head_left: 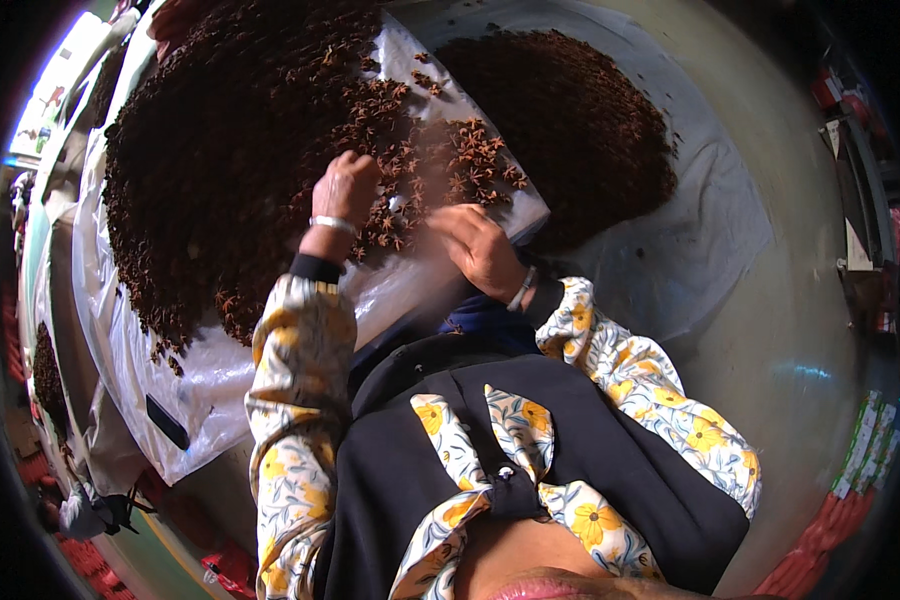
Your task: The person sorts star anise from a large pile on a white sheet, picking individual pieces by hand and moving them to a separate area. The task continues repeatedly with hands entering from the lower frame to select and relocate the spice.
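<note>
A large dark heap of star anise (217, 165) lies on clear plastic sheeting (202, 390) in front of me. My left hand (347, 187), with a bracelet at the wrist, is curled over the heap's near right edge; whether its fingers hold a piece cannot be told. To its right my right hand (476, 244), also with a bracelet, is bent with fingers together over the plastic, its fingertips blurred and their contents unclear. Between and beyond both hands, loose reddish-brown star anise pods (465, 161) are spread thinly on the sheet.
A second heap of star anise (570, 135) lies on a plastic sheet (705, 247) on the floor at the right. A dark phone-like object (167, 422) rests on the sheeting at lower left. Part of another person's hand (169, 26) shows at upper left. Red sacks (821, 544) lie at lower right.
</note>
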`<state>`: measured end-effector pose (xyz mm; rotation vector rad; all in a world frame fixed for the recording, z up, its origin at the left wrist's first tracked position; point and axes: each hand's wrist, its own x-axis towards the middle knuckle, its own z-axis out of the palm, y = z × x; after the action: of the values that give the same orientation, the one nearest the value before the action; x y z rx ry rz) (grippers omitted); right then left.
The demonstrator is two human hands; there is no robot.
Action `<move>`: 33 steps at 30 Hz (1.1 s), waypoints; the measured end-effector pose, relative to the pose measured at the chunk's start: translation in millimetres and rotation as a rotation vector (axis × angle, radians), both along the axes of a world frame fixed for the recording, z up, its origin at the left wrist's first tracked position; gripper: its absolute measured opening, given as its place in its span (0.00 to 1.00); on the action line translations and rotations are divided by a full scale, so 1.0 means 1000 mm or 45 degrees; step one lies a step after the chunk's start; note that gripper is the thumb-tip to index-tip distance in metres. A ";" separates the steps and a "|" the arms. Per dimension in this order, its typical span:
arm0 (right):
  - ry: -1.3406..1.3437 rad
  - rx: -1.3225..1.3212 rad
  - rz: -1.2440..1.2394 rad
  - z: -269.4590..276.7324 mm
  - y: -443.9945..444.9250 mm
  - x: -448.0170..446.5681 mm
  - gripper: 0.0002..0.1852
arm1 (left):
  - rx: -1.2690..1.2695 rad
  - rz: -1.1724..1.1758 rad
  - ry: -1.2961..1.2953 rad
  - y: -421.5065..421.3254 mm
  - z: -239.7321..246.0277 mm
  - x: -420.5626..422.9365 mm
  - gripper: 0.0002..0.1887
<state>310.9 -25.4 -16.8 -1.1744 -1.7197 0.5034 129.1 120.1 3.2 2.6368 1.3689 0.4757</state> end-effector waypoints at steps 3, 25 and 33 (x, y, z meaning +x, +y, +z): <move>0.417 -0.148 0.089 0.011 0.018 -0.019 0.21 | -0.049 -0.206 -0.173 -0.058 0.021 0.002 0.04; 0.011 -0.228 -0.193 -0.023 0.032 0.040 0.10 | -0.442 -0.288 -0.223 -0.134 0.007 -0.043 0.14; 0.210 -0.246 -0.166 -0.008 0.017 0.015 0.13 | -0.328 0.009 -0.127 -0.068 -0.009 -0.020 0.26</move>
<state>325.6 -8.0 -24.8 -1.3340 -1.4684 0.6780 108.8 52.6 -5.7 2.3708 1.3128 0.3954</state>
